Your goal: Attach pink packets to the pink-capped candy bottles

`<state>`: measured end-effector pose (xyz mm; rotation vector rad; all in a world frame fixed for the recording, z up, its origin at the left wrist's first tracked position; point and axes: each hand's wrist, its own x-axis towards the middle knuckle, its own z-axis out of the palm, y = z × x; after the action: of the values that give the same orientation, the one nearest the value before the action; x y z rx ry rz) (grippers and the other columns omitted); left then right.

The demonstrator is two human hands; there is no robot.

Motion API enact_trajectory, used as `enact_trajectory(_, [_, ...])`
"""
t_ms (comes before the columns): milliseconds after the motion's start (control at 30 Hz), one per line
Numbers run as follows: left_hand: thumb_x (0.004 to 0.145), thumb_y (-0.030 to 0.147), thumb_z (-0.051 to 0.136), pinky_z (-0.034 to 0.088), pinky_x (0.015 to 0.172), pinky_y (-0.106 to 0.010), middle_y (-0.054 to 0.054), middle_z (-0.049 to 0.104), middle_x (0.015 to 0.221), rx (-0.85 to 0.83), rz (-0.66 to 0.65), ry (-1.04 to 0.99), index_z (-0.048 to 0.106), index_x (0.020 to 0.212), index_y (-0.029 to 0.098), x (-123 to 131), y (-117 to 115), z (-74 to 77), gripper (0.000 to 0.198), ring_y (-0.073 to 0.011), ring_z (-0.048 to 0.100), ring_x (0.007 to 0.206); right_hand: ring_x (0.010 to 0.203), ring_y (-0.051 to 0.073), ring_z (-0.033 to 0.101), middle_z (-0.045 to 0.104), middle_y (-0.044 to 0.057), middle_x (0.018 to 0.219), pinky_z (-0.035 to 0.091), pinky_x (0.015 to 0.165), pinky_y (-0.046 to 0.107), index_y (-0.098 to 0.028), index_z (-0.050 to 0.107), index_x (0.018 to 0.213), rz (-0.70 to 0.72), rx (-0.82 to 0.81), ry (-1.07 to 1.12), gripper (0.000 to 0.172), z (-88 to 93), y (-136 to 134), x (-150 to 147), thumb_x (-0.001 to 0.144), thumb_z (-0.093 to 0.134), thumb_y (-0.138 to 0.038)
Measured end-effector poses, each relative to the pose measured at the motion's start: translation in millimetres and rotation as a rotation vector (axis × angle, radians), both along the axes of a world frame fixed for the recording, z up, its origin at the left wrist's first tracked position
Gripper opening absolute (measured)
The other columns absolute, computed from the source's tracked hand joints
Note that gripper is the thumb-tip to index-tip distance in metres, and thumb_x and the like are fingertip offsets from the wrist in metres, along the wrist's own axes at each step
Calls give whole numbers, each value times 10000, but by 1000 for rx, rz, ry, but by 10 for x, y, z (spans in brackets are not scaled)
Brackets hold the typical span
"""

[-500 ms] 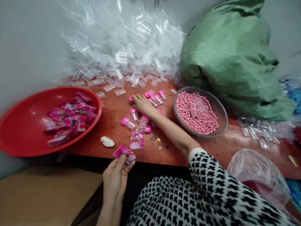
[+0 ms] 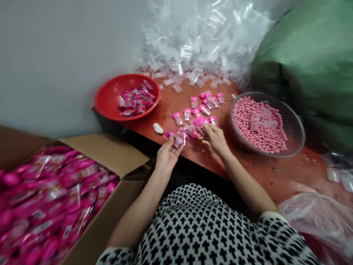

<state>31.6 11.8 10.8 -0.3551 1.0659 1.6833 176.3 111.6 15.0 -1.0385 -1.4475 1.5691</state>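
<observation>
My left hand (image 2: 166, 156) holds a small pink packet (image 2: 176, 138) at the near edge of the reddish table (image 2: 275, 173). My right hand (image 2: 215, 139) is just to its right, gripping a pink-capped vial (image 2: 200, 125) filled with pink beads. The two hands are close together. Several more pink-capped vials (image 2: 205, 105) lie on the table beyond them. A clear bowl (image 2: 296, 127) of pink beads (image 2: 256, 127) stands to the right of my right hand.
A red bowl (image 2: 110, 97) with pink packets sits at the table's far left. A heap of empty clear vials (image 2: 204, 40) lies at the back, beside a green sack (image 2: 306, 62). An open cardboard box (image 2: 116, 154) full of pink packets stands left of me. A white lump (image 2: 158, 127) lies on the table.
My right hand has pulled back from the far vials toward the left hand, now gripping a vial. The view swung left and down, revealing the box of packets.
</observation>
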Motion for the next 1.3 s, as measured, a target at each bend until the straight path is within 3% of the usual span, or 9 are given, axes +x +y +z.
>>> enact_trajectory(67, [814,169,628,564,759,-318,-64,700,731,33,7,-33,630,768,114,70,41,-10,71,-153,687,682,553,108,615,641,-5,715,524,503,225,-187,600,845,13,-146,106,341,-15,-277,112,777,606,-521])
enact_trajectory(167, [791,186,659,558,779,-323,-58,698,725,82,7,-70,631,783,120,181,86,-21,73,-151,685,667,506,90,604,661,8,727,510,447,195,-179,593,830,29,-217,162,339,-15,-529,180,771,626,-511])
enact_trajectory(433, [783,193,672,558,718,-271,-38,693,702,139,2,-148,621,785,125,347,123,38,85,-132,670,633,545,88,623,659,-1,767,562,506,218,-188,602,912,31,-149,147,316,-60,-796,169,804,601,-484])
enact_trajectory(733, [750,231,710,555,745,-288,-45,693,723,108,-46,-156,643,844,128,305,100,87,155,-146,678,650,559,91,631,648,-10,787,582,534,241,-203,573,945,-99,-58,120,292,-81,-896,130,818,586,-466])
enact_trajectory(1300, [736,255,726,544,739,-275,-46,694,740,151,-25,-156,618,817,127,343,98,67,186,-138,670,665,557,106,633,659,-8,755,574,509,243,-203,567,979,-121,-37,87,285,-142,-927,48,825,584,-442])
